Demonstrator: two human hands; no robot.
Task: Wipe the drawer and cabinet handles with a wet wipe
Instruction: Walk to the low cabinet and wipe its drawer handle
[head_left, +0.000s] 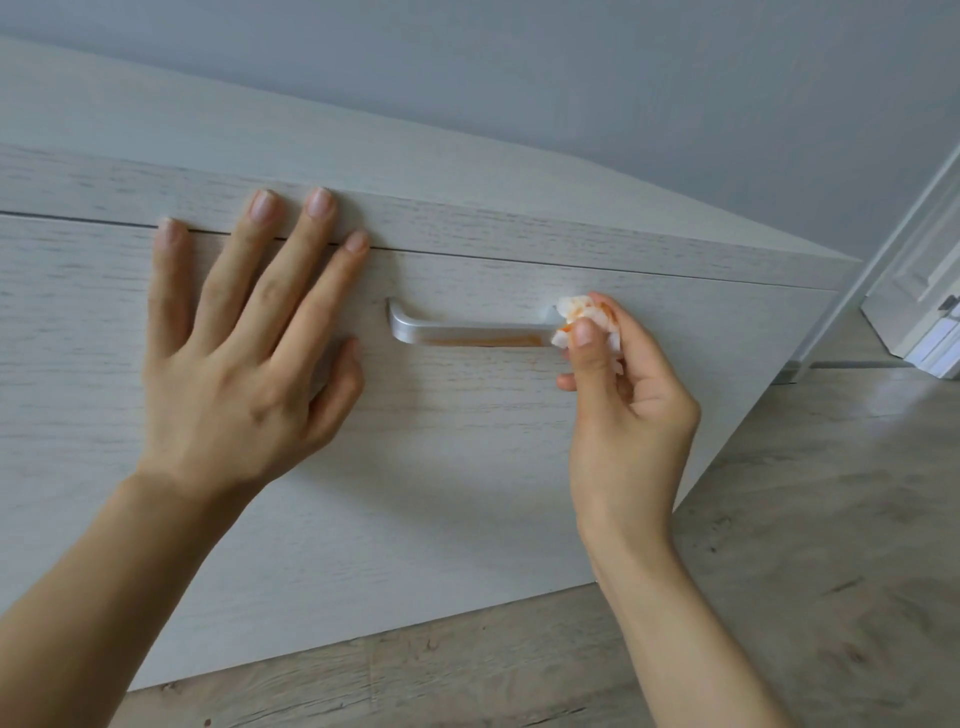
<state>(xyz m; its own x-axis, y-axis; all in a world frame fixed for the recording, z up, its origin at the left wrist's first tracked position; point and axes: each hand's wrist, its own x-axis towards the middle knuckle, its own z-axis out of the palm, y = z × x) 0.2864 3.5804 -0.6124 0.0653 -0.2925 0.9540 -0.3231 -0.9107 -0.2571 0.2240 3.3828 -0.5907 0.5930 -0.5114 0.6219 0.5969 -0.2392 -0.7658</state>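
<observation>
1. Left hand (244, 358) lies flat, fingers spread, on the drawer front (441, 467) at centre left.
2. Right hand (623, 395) pinches a crumpled wet wipe (582, 317), orange-stained, against the right end of the silver handle (467, 330), mid-frame.
3. An orange smear shows along the handle's underside.

Pale cabinet (467, 467) directly on wood-look floor (779, 545)

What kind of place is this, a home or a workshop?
Probably a room in a home. A pale wood-grain drawer front with a silver handle stands on wood-look flooring, and a white panelled door shows at the right.
</observation>
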